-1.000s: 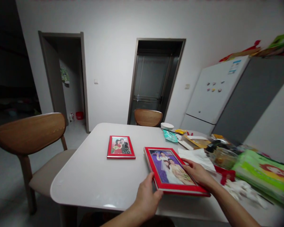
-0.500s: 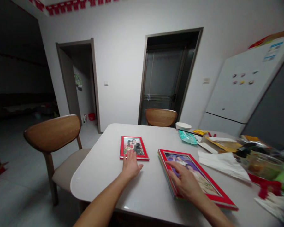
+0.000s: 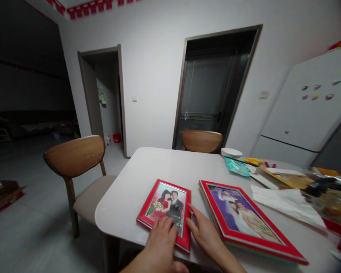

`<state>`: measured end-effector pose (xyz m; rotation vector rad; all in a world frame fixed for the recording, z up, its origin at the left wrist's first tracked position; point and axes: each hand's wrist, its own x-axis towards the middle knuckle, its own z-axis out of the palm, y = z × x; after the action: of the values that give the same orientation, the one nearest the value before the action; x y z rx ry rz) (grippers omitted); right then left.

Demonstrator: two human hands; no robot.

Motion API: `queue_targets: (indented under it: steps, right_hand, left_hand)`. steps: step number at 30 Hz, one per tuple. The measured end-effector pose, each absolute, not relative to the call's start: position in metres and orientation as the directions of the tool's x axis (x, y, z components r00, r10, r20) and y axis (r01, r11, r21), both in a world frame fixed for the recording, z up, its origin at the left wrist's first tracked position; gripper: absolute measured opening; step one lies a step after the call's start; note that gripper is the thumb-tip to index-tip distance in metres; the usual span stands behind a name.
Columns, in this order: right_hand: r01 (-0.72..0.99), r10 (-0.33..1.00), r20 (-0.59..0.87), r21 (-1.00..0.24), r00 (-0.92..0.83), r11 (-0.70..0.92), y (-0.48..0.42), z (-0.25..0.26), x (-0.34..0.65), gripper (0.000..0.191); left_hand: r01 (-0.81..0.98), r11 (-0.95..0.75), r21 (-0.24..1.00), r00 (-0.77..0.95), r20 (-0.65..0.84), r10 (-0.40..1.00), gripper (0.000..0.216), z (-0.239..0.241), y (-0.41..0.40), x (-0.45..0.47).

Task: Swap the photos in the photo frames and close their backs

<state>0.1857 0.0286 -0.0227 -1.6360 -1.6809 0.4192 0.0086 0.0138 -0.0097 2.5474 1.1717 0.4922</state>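
By the tabletop's near edge, the smaller red-framed wedding photo lay beneath the left hand's loosely spread fingers; the right hand's outstretched fingers met its right side. It seemed not yet lifted; the larger red-framed wedding photo lay apart, ungripped.

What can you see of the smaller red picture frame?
The smaller red picture frame is rectangular and glossy, with silvery inner trim. Its photo shows two people, one in red, one in dark clothing. It lies askew, face up, near the edge of the table, left of the larger frame. The left hand lies over its lower part; the right hand seemingly touches its right side.
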Motion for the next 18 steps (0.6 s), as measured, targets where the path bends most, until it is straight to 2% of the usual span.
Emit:
queue_targets:
  steps: [2,5,8,10,13,15,18]
  right_hand:
    - [0.685,0.957,0.271,-0.717,0.103,0.13,0.027,-0.025,0.186,0.045]
    - [0.617,0.965,0.221,-0.782,0.139,0.091,0.025,-0.026,0.189,0.052]
    - [0.505,0.96,0.212,-0.858,0.181,0.095,0.023,-0.018,0.192,0.054]
    - [0.466,0.948,0.232,-0.878,0.217,0.108,0.022,-0.008,0.19,0.053]
    - [0.46,0.949,0.248,-0.877,0.194,0.135,0.024,0.008,0.18,0.052]
    - [0.479,0.956,0.268,-0.859,0.117,0.182,0.025,0.014,0.169,0.05]
    - [0.557,0.956,0.293,-0.794,0.004,0.241,0.027,0.013,0.155,0.045]
  left_hand:
    - [0.617,-0.674,0.406,0.666,0.186,0.722,0.066,-0.019,0.007,0.013]
    - [0.598,-0.687,0.412,0.668,0.218,0.712,0.039,-0.019,0.006,0.016]
    - [0.56,-0.689,0.459,0.643,0.284,0.712,0.036,0.004,0.005,0.013]
    - [0.522,-0.656,0.545,0.557,0.366,0.746,0.038,0.026,0.002,0.009]
    - [0.368,-0.566,0.738,0.319,0.472,0.822,0.039,0.054,0.0,0.002]
    - [0.25,-0.504,0.827,0.175,0.473,0.863,0.041,0.058,0.001,-0.004]
    - [0.194,-0.407,0.892,0.081,0.399,0.913,0.042,0.042,0.006,-0.015]
